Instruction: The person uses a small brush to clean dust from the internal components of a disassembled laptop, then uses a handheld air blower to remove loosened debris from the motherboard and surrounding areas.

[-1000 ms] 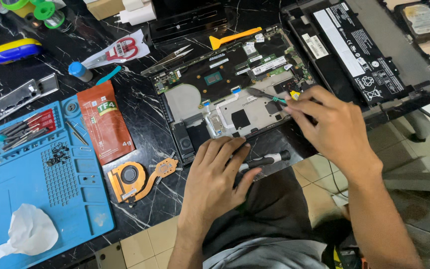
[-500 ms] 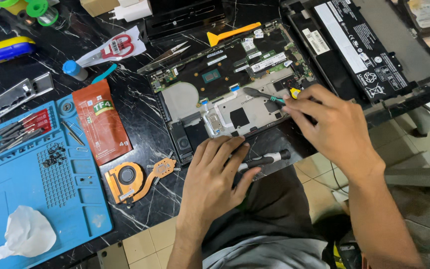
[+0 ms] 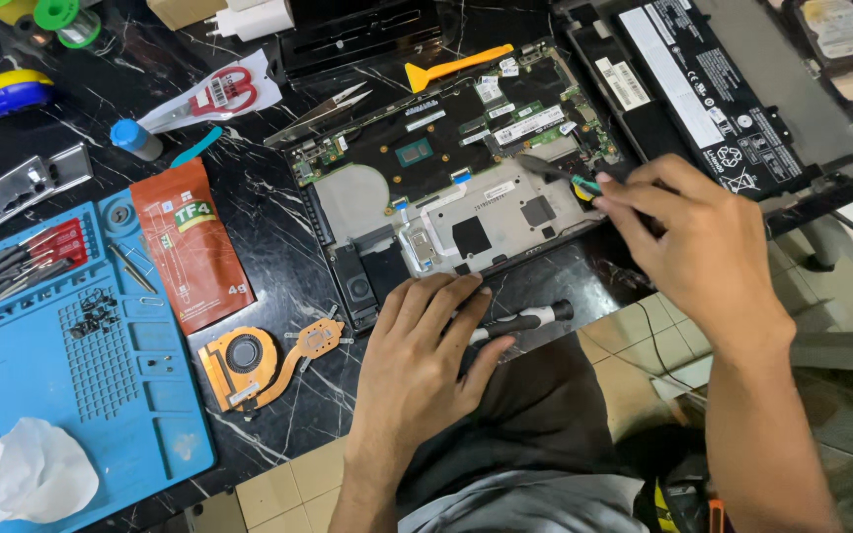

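Gently, the right hand (image 3: 708, 247), pinched shut on thin black tweezers (image 3: 555, 170), should pick at the green laptop board (image 3: 476, 138) at twelve o'clock, while the flat, open left hand (image 3: 422, 360) holds the frame steady.

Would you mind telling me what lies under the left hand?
The left hand rests on a black-and-white screwdriver by the laptop chassis front edge; the screwdriver's handle end is covered.

An orange foil sachet (image 3: 193, 244) with a green-and-white label lay flat on the dark tabletop (image 3: 269, 212), just beside the blue mat (image 3: 71, 375). A white scissors pack (image 3: 211, 96) lay above it. White stickers, perhaps warning labels, sat on the black battery (image 3: 688, 89).
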